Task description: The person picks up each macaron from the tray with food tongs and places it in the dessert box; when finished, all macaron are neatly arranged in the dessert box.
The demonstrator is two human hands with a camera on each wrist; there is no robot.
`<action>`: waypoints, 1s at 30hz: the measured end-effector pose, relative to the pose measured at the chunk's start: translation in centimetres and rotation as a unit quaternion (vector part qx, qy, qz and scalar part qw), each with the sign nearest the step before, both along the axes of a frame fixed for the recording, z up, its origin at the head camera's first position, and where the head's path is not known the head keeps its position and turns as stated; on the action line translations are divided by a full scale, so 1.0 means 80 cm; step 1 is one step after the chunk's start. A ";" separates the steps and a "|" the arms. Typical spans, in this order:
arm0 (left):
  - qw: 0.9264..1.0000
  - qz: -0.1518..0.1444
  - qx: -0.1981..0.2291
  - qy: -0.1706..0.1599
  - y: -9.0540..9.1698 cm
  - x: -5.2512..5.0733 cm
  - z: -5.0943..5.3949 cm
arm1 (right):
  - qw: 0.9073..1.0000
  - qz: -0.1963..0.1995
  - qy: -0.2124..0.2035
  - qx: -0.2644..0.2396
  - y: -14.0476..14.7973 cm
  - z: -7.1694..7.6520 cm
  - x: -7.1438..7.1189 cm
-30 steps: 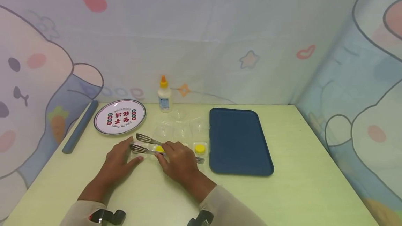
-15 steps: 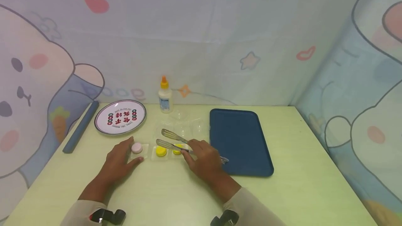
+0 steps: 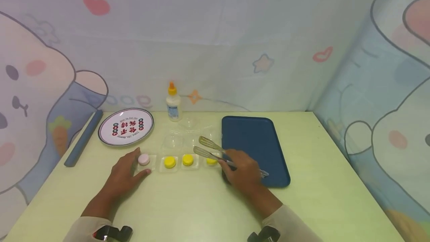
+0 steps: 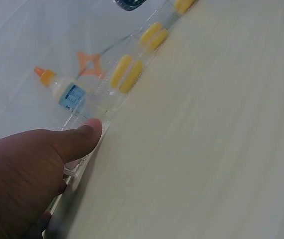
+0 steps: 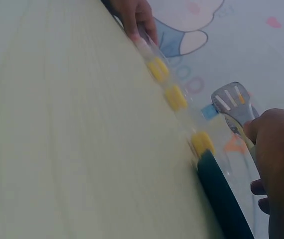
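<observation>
So, looks like a lining-up step: left hand [image 3: 122,173] pinches the clear packaging [image 3: 152,162] by the leftmost, pink cookie [image 3: 144,159], right hand [image 3: 244,171] grips spread tongs [image 3: 229,163] over the rightmost yellow cookie [image 3: 211,161], and next move probably calls for steady aim.

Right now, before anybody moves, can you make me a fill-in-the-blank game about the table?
1. The right hand holds a pair of ____.
2. The disc beside the left hand is coloured ____.
3. I count ____ yellow discs.
4. In the head view, the bottle stands between the plate and the dark blue ____.

Missing words: tongs; pink; three; tray.
</observation>
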State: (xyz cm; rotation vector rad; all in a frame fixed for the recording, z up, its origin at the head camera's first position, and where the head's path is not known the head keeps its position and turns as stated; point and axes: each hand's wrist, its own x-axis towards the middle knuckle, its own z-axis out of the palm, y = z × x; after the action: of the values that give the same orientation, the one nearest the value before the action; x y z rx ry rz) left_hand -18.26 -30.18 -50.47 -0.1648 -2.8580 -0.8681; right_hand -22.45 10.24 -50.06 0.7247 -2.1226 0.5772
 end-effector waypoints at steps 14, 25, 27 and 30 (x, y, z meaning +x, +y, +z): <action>1.000 -0.005 -0.006 0.005 0.000 -0.004 0.001 | 0.998 -0.057 0.007 -0.014 0.078 -0.001 -0.002; 1.000 0.000 -0.004 -0.015 0.000 -0.004 0.002 | 0.996 -0.090 -0.009 -0.028 0.118 0.001 -0.002; 1.000 0.002 -0.001 -0.019 0.000 -0.004 0.002 | 0.995 -0.092 -0.012 -0.031 0.120 0.002 -0.004; 1.000 0.003 0.000 -0.025 -0.001 -0.003 0.002 | 0.995 -0.092 -0.012 -0.033 0.121 0.003 -0.005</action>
State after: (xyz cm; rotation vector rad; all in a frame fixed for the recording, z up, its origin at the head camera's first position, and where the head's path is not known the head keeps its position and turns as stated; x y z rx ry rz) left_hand -18.49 -30.24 -50.30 -0.1364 -2.9032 -0.8822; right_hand -22.85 19.92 -49.83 0.4806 -2.1551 0.5541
